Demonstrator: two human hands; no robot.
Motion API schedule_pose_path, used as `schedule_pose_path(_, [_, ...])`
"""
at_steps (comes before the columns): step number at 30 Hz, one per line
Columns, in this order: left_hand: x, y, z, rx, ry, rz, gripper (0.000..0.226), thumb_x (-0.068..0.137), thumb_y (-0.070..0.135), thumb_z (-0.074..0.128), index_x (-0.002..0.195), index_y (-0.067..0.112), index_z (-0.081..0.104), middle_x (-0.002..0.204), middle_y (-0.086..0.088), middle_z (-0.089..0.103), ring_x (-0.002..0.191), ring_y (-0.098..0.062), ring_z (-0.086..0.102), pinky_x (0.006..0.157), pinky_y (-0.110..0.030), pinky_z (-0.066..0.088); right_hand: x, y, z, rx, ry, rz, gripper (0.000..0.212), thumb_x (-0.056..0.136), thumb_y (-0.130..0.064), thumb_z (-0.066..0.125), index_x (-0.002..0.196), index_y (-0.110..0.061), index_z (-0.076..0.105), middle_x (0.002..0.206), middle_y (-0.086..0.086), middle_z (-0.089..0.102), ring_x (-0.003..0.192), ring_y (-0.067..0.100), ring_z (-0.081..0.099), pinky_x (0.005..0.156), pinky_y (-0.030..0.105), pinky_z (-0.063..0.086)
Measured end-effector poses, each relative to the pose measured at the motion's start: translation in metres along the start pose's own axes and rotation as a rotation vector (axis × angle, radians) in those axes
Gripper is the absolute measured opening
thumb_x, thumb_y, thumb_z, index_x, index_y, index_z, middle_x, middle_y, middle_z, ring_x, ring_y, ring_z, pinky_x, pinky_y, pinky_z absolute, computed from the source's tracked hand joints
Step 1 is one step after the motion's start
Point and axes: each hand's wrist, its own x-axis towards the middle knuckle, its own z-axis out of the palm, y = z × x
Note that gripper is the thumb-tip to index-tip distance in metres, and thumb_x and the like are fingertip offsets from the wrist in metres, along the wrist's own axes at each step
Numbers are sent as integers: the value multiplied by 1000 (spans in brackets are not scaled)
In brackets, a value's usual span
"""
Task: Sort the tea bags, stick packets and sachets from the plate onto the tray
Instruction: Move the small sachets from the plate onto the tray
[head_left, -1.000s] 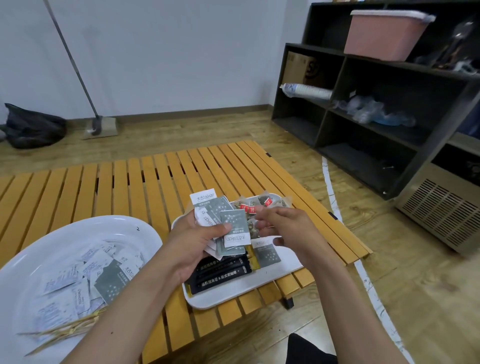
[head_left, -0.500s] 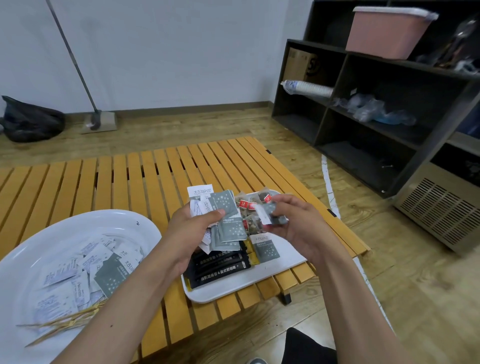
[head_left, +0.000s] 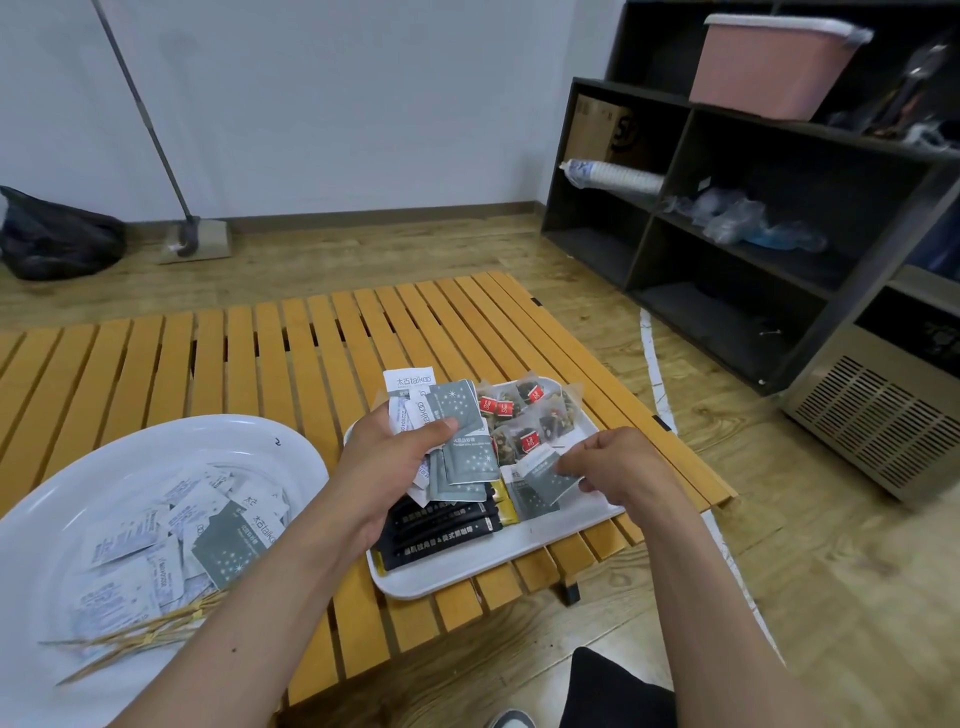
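My left hand (head_left: 387, 457) grips a fanned bunch of grey and white sachets (head_left: 457, 436) above the white tray (head_left: 498, 558). My right hand (head_left: 618, 470) pinches a single grey sachet (head_left: 545, 475) low over the tray's right part, above another grey sachet lying there. On the tray lie black stick packets (head_left: 439, 530) at the front and tea bags with red tags (head_left: 524, 415) at the back. The large white plate (head_left: 47, 519) at the left holds several more sachets (head_left: 171, 545) and a bundle of thin wooden sticks (head_left: 140, 636).
Tray and plate sit on a low orange slatted table (head_left: 260, 358) whose right edge is close to the tray. A dark shelf unit (head_left: 753, 218) with a pink bin stands at the right, a grey vented appliance (head_left: 883, 415) beside it. A mop and black bag are by the far wall.
My right hand pulled one grey sachet off the bunch and lowered it to the right, toward the tray. My left hand kept the bunch, shifting slightly up.
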Motion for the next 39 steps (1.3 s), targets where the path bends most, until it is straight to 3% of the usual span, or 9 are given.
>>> schedule_pose_path(6, [-1,1,2,9,0,1,30,88,20,78,116,21,69,107,2,79,101,-21,75,98,-48,56,15,4,16,-279,21,74,37,72,-31,88,97,-10,72,85,8,77,81,22,74,71,33,60])
schedule_pose_path(10, [-2,1,2,15,-6,2,28,88,20,78,115,21,70,105,3,80,100,-19,76,97,-47,57,12,-1,17,-341,54,61,44,69,-44,88,94,-13,72,86,3,74,76,21,69,56,25,48])
schedule_pose_path(16, [-2,0,2,1,-10,0,28,88,18,78,115,20,70,104,2,80,98,-20,76,94,-46,59,8,-1,22,-315,-45,-28,31,72,-36,90,89,-14,76,90,4,76,90,20,73,87,39,61])
schedule_pose_path(22, [-3,-1,2,18,-33,1,29,88,20,78,115,21,70,104,3,80,98,-18,76,95,-45,59,9,1,21,-302,-39,-48,31,76,-38,87,89,-12,77,88,6,77,88,22,74,82,35,60])
schedule_pose_path(26, [-4,-1,2,51,-53,13,33,84,18,81,115,18,70,102,2,80,94,-18,77,91,-43,60,-4,-4,15,-54,139,-296,24,84,-40,80,81,-16,79,79,-1,77,69,17,70,59,28,50])
schedule_pose_path(30, [-7,1,5,94,-84,36,35,76,10,87,107,18,72,95,0,81,87,-18,78,77,-35,63,-28,-24,22,334,-83,-516,30,77,-38,88,100,-22,77,92,0,78,81,13,74,60,21,55])
schedule_pose_path(33, [-10,1,5,105,-106,58,35,74,5,86,103,19,73,94,1,81,87,-17,78,75,-31,61,-29,-27,26,318,-157,-602,30,74,-21,91,98,-14,76,97,13,76,82,20,72,71,34,62])
schedule_pose_path(36, [-9,2,4,80,-91,59,32,76,9,86,104,19,74,96,1,81,89,-19,78,78,-35,62,-27,-24,22,318,-212,-587,22,80,-19,87,96,-9,75,91,10,77,76,9,69,63,19,54])
schedule_pose_path(39, [-7,2,5,61,-61,54,34,77,16,86,109,18,72,96,1,81,87,-18,78,72,-32,63,-27,-21,18,276,-266,-491,18,86,-27,81,95,-14,72,92,7,78,74,6,66,61,19,47])
